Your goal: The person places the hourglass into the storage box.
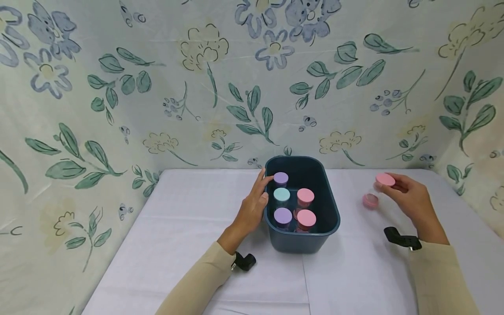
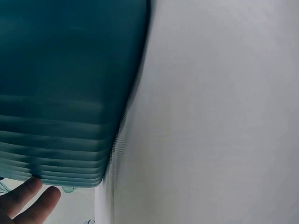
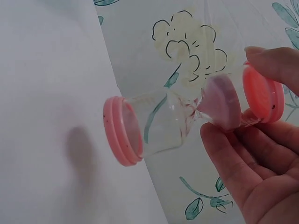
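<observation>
In the head view my right hand point(image 1: 409, 197) pinches an hourglass point(image 1: 370, 201) with pink caps near its upper end, right of the bin. The right wrist view shows the hourglass point(image 3: 163, 121) tilted, its clear glass narrowing at the middle and pale pink sand in the bulb between my thumb and fingers. My left hand point(image 1: 250, 210) rests against the left side of a dark blue bin point(image 1: 332, 214), its fingertips at the rim. In the left wrist view, two extended fingers point(image 2: 44, 205) lie at the ribbed wall of the bin point(image 2: 70, 70).
Inside the bin stand several more hourglasses: purple-capped ones point(image 1: 282, 216), a teal-capped one point(image 1: 281, 195) and pink-capped ones point(image 1: 305, 197). A white cloth point(image 1: 189, 218) covers the table. Behind it hangs a floral curtain point(image 1: 244, 65).
</observation>
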Available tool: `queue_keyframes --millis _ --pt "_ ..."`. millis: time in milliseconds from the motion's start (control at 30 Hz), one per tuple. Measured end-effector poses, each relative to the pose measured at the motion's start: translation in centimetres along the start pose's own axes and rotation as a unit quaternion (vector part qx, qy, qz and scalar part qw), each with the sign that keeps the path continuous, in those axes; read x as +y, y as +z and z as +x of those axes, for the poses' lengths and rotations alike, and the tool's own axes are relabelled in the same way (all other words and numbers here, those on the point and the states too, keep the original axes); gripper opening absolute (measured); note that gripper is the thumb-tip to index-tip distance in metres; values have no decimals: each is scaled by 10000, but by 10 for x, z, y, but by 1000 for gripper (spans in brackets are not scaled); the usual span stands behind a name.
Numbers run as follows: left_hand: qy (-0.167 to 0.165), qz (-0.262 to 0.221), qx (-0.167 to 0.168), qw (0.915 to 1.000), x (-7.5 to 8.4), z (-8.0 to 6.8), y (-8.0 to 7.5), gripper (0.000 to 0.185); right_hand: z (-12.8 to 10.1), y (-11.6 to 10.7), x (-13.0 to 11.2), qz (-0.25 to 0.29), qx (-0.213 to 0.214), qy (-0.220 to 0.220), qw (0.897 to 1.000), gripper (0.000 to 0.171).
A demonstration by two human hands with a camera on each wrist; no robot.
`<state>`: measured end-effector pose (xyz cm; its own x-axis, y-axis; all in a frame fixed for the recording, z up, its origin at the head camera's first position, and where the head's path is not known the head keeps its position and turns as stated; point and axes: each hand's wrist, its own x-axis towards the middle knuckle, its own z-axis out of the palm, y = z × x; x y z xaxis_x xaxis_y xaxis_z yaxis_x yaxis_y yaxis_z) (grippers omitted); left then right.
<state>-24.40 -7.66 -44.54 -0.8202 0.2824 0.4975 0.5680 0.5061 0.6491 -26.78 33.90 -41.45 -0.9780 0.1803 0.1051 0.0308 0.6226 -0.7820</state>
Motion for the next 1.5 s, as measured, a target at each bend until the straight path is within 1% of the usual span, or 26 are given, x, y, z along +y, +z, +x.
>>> queue_keyframes --millis 467,700,867,1267,1400,1500 --pt "22 -17 14 10000 -3 -1 1 50 -8 2 -25 179 179 -181 9995 82" --pt "29 -60 9 10000 -3 -1 2 50 -12 6 -35 207 194 -176 9994 81" --pt "5 -76 5 10000 -2 -1 1 51 -13 6 -41 226 206 -300 9991 82" --pt "153 -147 -5 9998 -2 -1 0 49 -14 6 -56 320 262 -463 9981 78" --pt "132 -131 -39 9998 -3 -1 0 52 -12 6 -62 313 279 -603 9973 77" --pt "125 -144 -24 9998 -2 0 -1 51 -12 6 -67 361 261 -728 9964 75"
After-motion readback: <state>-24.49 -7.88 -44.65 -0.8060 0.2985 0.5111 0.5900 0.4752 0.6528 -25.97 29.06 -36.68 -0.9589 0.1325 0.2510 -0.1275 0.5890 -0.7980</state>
